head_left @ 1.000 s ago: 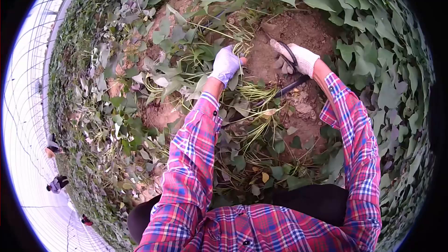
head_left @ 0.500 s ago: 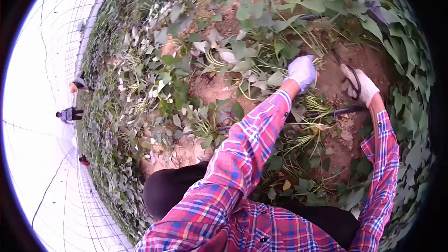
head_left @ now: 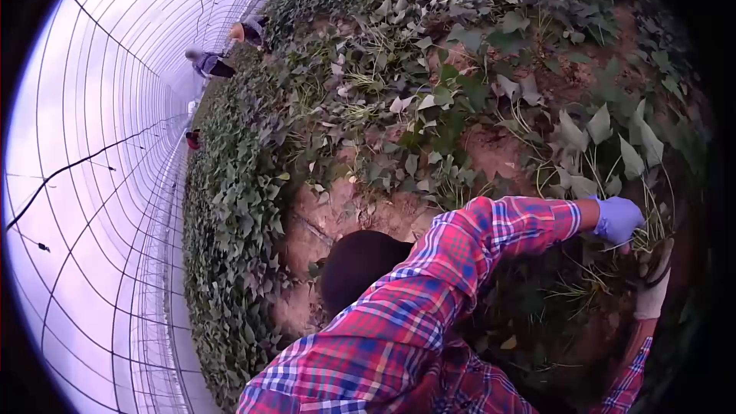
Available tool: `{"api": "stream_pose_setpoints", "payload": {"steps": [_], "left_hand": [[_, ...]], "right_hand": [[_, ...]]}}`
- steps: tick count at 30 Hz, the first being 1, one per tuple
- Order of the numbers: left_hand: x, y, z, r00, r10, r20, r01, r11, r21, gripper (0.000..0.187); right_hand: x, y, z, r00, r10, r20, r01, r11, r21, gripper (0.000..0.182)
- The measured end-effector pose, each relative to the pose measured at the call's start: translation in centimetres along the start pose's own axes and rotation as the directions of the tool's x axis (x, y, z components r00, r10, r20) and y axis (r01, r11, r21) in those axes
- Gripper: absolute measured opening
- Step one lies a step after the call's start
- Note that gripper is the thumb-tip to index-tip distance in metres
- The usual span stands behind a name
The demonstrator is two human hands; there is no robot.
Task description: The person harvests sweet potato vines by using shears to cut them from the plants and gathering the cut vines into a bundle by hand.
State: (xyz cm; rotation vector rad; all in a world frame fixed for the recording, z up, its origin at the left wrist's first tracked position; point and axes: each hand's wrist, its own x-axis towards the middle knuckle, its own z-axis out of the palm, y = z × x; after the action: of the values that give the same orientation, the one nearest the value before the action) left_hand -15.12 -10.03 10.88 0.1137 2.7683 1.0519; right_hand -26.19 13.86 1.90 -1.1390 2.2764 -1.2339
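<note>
Widest of all, vine foliage [head_left: 230, 207], spread above and to the left of the plaid left sleeve [head_left: 391, 291]. Far to the left of that sleeve, a pale ribbed enclosure [head_left: 100, 184]. Just left of the sleeve and partly overlapped by it, a dark-clothed knee [head_left: 360, 268], with bare soil [head_left: 310, 207] about it. Below the sleeve's cuff end, the right sleeve [head_left: 630, 377], slanting up from the bottom edge.

At the left sleeve's cuff, the left hand [head_left: 618, 220] in a lavender glove: fingers curled in, clasped on a bunch of vine stems [head_left: 653, 231]. Below and right of the cuff, the right hand [head_left: 655, 287] in a white glove: impossible to tell how far open or how firmly clasped. Just past the cuff, the stems: long axis roughly upright in view, leafy ends upward. Across the right glove, a dark curved strip [head_left: 661, 267].

Hard to make out: lower stem ends, lost in tangle and shade beneath the cuff; right fingers, dim at the dark margin; right sleeve, cut off below.
</note>
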Motion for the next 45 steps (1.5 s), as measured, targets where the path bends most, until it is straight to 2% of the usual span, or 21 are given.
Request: {"api": "stream_pose_setpoints", "payload": {"steps": [3, 6, 9, 10, 12, 13, 14, 15, 17, 19, 20, 22, 23, 26, 29, 35, 37, 39, 40, 44, 45], "left_hand": [[-1.2, 2.6, -1.1, 0.997, 0.033, 0.076, -0.032, 0.999, -0.024, 0.055], [-2.8, 4.8, -3.1, 0.986, 0.135, 0.102, -0.133, 0.991, -0.027, 0.059], [-5.2, 6.0, -6.2, 0.994, 0.113, -0.013, -0.114, 0.992, -0.059, 0.059], [-5.9, 6.2, -7.9, 0.993, 0.12, -0.007, -0.119, 0.977, -0.177, 0.06], [-7.1, 5.6, -9.7, 0.924, 0.162, -0.346, -0.265, 0.924, -0.275, 0.051], [-9.3, 7.6, -12.2, 0.919, 0.118, -0.376, -0.296, 0.838, -0.459, 0.046], [-11.6, 9.7, -14.5, 0.916, 0.072, -0.394, -0.324, 0.712, -0.623, 0.042], [-11.8, 10.4, -15.4, 0.879, 0.088, -0.468, -0.402, 0.665, -0.63, 0.038], [-11.9, 11.8, -15.8, 0.792, 0.137, -0.595, -0.56, 0.551, -0.619, 0.031], [-12.7, 13.5, -14.8, 0.757, 0.195, -0.624, -0.642, 0.399, -0.655, 0.031], [-12.9, 13.6, -13.9, 0.765, 0.192, -0.615, -0.631, 0.418, -0.654, 0.033], [-14.1, 14.4, -12.7, 0.737, 0.191, -0.648, -0.659, 0.415, -0.628, 0.037], [-15.4, 14.8, -13.2, 0.846, 0.157, -0.509, -0.522, 0.437, -0.733, 0.045], [-15.6, 14.7, -12.2, 0.865, 0.164, -0.474, -0.487, 0.502, -0.715, 0.07], [-16.7, 15.0, -11.5, 0.9, 0.111, -0.42, -0.347, 0.766, -0.541, 0.074], [-17.9, 12.7, -10.7, 0.977, 0.165, -0.136, -0.214, 0.786, -0.58, 0.048], [-18.8, 11.3, -11.6, 0.991, 0.129, -0.034, -0.131, 0.901, -0.414, 0.038], [-21.7, 10.1, -13.8, 0.982, 0.132, -0.134, -0.182, 0.846, -0.501, 0.027], [-22.3, 8.0, -14.3, 0.967, 0.145, -0.208, -0.249, 0.701, -0.668, 0.024], [-29.0, 2.1, -15.9, 0.87, -0.204, -0.449, -0.211, 0.67, -0.712, 0.024], [-31.0, 1.9, -15.1, 0.864, -0.249, -0.438, -0.124, 0.737, -0.664, 0.024]], "right_hand": [[1.3, -0.4, -1.1, 0.987, -0.116, -0.113, 0.091, 0.974, -0.206, 0.079], [1.7, -1.6, -3.0, 0.993, 0.108, 0.042, -0.114, 0.976, 0.184, 0.075], [1.3, -6.7, -5.6, 0.958, -0.287, 0.008, 0.269, 0.889, -0.371, 0.065], [1.6, -7.8, -6.5, 0.929, -0.366, -0.046, 0.303, 0.828, -0.471, 0.061], [1.3, -10.8, -8.1, 0.879, -0.472, -0.073, 0.319, 0.693, -0.646, 0.048], [1.2, -12.6, -8.9, 0.849, -0.522, -0.086, 0.306, 0.617, -0.725, 0.045], [1.0, -15.5, -8.6, 0.91, -0.284, -0.301, 0.211, 0.944, -0.252, 0.045], [0.6, -20.1, -7.9, 0.937, 0.035, -0.347, 0.081, 0.945, 0.316, 0.046], [-1.1, -37.2, -5.1, 0.823, 0.476, -0.311, -0.212, 0.764, 0.609, 0.05], [0.2, -34.6, -4.9, 0.753, 0.616, -0.229, -0.221, 0.566, 0.794, 0.053], [1.0, -31.6, -4.4, 0.89, 0.403, -0.213, -0.182, 0.743, 0.645, 0.05], [0.6, -31.8, -3.3, 0.932, 0.307, -0.192, -0.137, 0.789, 0.599, 0.043], [0.4, -31.9, -2.8, 0.949, 0.258, -0.18, -0.11, 0.809, 0.578, 0.039], [-1.6, -34.1, -3.1, 0.958, 0.245, -0.15, -0.107, 0.789, 0.605, 0.031], [-3.7, -37.1, -2.5, 0.957, 0.269, -0.113, -0.15, 0.785, 0.601, 0.027], [-7.0, -39.1, -2.3, 0.951, 0.298, 0.08, -0.292, 0.789, 0.54, 0.022], [-8.7, -40.5, -2.6, 0.946, 0.321, 0.037, -0.301, 0.832, 0.466, 0.024], [-10.3, -39.9, -4.1, 0.951, 0.309, 0.019, -0.281, 0.837, 0.47, 0.027], [-11.3, -39.7, -5.3, 0.944, 0.329, 0.0, -0.286, 0.82, 0.495, 0.027], [-16.3, -38.3, -9.4, 0.887, 0.431, -0.166, -0.267, 0.771, 0.578, 0.031], [-17.7, -37.3, -10.3, 0.88, 0.409, -0.242, -0.287, 0.863, 0.416, 0.034]]}}
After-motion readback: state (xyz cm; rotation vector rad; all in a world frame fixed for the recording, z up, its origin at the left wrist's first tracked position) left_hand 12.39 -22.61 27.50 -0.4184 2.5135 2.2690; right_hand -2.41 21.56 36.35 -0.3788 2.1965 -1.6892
